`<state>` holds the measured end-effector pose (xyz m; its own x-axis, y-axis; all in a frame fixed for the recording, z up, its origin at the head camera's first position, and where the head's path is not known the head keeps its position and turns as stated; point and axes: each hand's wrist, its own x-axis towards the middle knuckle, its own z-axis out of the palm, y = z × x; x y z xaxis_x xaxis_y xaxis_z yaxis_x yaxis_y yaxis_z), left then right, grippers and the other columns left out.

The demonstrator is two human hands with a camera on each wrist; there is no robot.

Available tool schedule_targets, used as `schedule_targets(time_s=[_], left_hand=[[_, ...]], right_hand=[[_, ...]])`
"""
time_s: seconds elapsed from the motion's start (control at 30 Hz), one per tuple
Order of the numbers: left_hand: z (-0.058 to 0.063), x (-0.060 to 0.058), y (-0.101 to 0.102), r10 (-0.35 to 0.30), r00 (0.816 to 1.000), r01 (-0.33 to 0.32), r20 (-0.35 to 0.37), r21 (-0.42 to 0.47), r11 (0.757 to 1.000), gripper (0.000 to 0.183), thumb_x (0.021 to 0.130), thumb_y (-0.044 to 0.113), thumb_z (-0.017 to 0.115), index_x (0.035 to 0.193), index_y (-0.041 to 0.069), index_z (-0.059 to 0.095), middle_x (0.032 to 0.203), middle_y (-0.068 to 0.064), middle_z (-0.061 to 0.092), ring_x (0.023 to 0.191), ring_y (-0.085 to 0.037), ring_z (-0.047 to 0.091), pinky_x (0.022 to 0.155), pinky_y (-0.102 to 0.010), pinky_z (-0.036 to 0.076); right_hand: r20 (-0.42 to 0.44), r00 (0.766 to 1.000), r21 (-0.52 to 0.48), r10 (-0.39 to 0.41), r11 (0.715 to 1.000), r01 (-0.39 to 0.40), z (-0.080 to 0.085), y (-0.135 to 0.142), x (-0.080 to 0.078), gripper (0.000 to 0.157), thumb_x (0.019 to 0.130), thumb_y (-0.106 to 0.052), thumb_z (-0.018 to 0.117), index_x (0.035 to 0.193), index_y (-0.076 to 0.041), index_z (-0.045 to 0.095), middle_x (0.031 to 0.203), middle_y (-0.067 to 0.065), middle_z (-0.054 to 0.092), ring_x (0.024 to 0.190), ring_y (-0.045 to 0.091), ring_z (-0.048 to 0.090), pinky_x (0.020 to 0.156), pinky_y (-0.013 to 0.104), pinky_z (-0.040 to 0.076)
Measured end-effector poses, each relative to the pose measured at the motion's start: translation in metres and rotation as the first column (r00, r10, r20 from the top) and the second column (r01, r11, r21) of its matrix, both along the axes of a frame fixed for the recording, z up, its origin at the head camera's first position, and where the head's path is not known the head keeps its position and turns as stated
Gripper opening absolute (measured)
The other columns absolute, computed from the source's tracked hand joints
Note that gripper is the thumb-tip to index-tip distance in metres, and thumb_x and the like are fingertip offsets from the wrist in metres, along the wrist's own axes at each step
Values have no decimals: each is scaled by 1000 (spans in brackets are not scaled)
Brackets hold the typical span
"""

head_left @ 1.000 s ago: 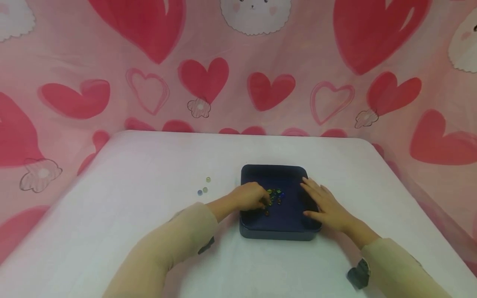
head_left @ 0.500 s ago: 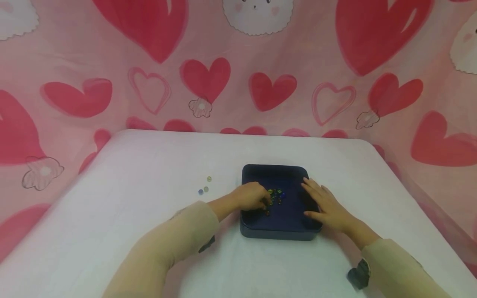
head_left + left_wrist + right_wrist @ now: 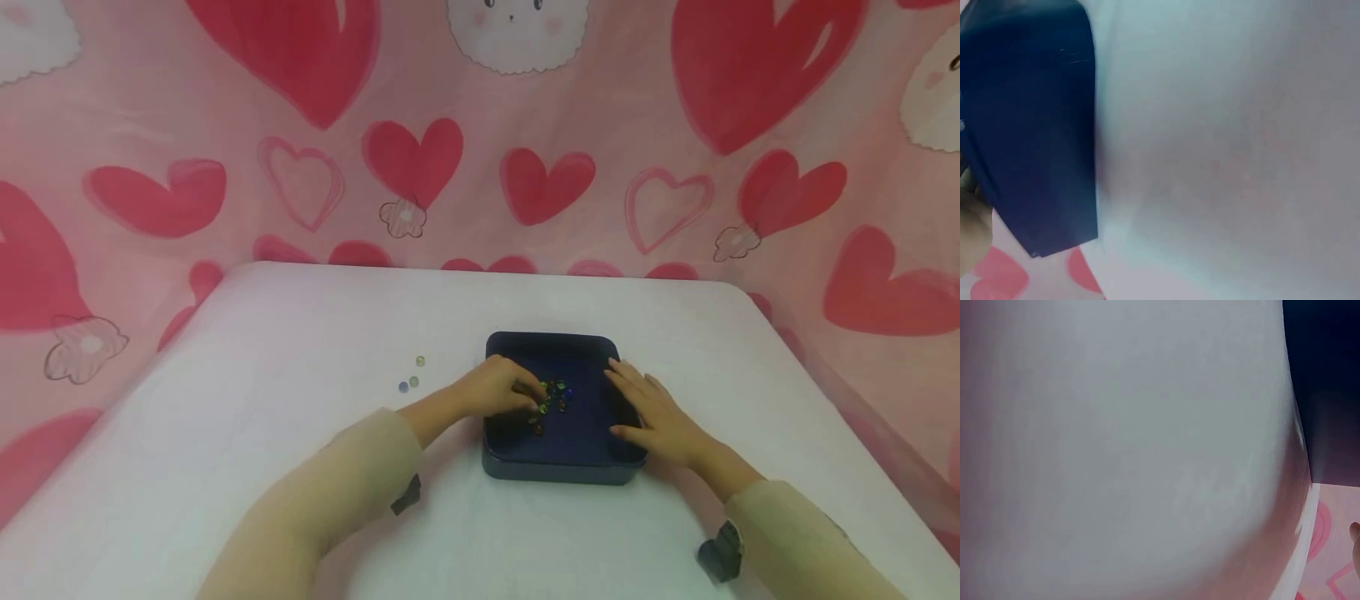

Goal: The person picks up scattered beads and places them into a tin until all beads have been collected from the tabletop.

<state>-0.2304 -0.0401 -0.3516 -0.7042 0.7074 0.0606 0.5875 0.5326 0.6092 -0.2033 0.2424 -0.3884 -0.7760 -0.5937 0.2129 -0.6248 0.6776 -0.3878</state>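
In the head view a dark blue square tray (image 3: 577,442) with rounded corners stands on the white table. Several small glass marbles (image 3: 561,387), green, blue and amber, lie loose on its floor. My left hand (image 3: 495,390) reaches over the tray's left rim, thumb and fingers bent down at the marbles; whether a marble sits between the fingertips is too small to tell. Against the right rim rests my right hand (image 3: 660,421), fingers spread and fairly straight. The left wrist view shows the tray's side (image 3: 1035,137) and part of the left hand (image 3: 972,231).
To the left of the tray, a blue marble (image 3: 403,387) and two pale greenish marbles (image 3: 414,382) lie on the white tabletop (image 3: 300,350). A pink cloth with hearts (image 3: 547,183) hangs behind the table. Dark wrist devices (image 3: 722,552) sit below the sleeves.
The left hand has lifted a little and shifted slightly left, uncovering another marble near the amber one at the tray's front left. The right hand stays at the rim.
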Motion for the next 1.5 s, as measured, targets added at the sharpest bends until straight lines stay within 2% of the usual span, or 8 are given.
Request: schedule_targets(time_s=[0.2, 0.6, 0.7, 0.87, 0.93, 1.07, 1.37, 1.5], left_hand=[[12, 3, -22, 99, 995, -100, 14, 75, 992, 23, 83, 15, 66, 104, 6, 69, 100, -4, 70, 90, -12, 65, 75, -18, 51], [23, 6, -66, 261, 963, -269, 68, 163, 949, 25, 83, 15, 66, 106, 7, 68, 105, -6, 68, 98, -17, 64, 84, -29, 52], [25, 7, -75, 308, 946, -322, 105, 166, 932, 26, 83, 17, 66, 108, 8, 68, 106, -6, 68, 99, -18, 64, 84, -30, 52], [27, 7, -91, 408, 893, -434, 192, 127, 892, 29, 83, 21, 67, 111, 14, 67, 108, -5, 67, 100, -20, 63, 78, -35, 54], [25, 5, -98, 426, 885, -451, 190, 114, 885, 30, 83, 22, 67, 111, 13, 67, 108, -6, 67, 100, -21, 63, 78, -36, 54], [17, 0, -113, 425, 890, -445, 164, 110, 889, 30, 84, 21, 66, 112, 9, 66, 109, -8, 66, 102, -22, 62, 86, -36, 51], [-5, -6, -141, 436, 886, -450, 159, 60, 891, 28, 84, 17, 66, 110, 5, 66, 109, -11, 66, 105, -27, 61, 90, -39, 49], [-14, -7, -148, 477, 862, -482, 171, -11, 876, 27, 83, 16, 66, 108, 6, 67, 110, -10, 66, 109, -28, 58, 92, -41, 47]], right_hand=[[21, 1000, -4, -5, 1000, 5, 1, -2, -1, 71, 83, -25, 62, 139, 3, 29, 148, 20, 21, 138, 36, 14, 103, 64, 12], [-1, 1000, -11, 8, 1000, -8, 1, -3, -1, 70, 83, -25, 62, 138, 5, 30, 147, 22, 22, 138, 33, 14, 105, 62, 13], [-5, 1000, -11, 8, 1000, -8, 1, -4, -1, 71, 82, -25, 62, 138, 5, 30, 147, 22, 23, 139, 31, 13, 105, 61, 13], [-14, 1000, -6, 9, 1000, -10, 0, -4, -2, 71, 82, -24, 63, 137, 6, 30, 147, 21, 23, 140, 28, 12, 103, 63, 14], [-18, 1000, -7, 11, 1000, -11, 0, -3, -2, 71, 81, -23, 63, 137, 6, 31, 147, 21, 23, 140, 27, 12, 102, 64, 15], [-32, 999, -11, 15, 1000, -15, -1, -2, -3, 71, 81, -23, 63, 137, 6, 31, 147, 20, 24, 140, 22, 10, 101, 64, 16], [-53, 998, -14, 25, 1000, -26, -3, 1, -3, 71, 81, -24, 63, 137, 5, 31, 147, 20, 24, 141, 18, 9, 101, 63, 16], [-44, 999, -24, 27, 999, -28, -3, 3, -2, 70, 82, -25, 62, 137, 4, 31, 147, 20, 24, 141, 18, 9, 103, 62, 15]])
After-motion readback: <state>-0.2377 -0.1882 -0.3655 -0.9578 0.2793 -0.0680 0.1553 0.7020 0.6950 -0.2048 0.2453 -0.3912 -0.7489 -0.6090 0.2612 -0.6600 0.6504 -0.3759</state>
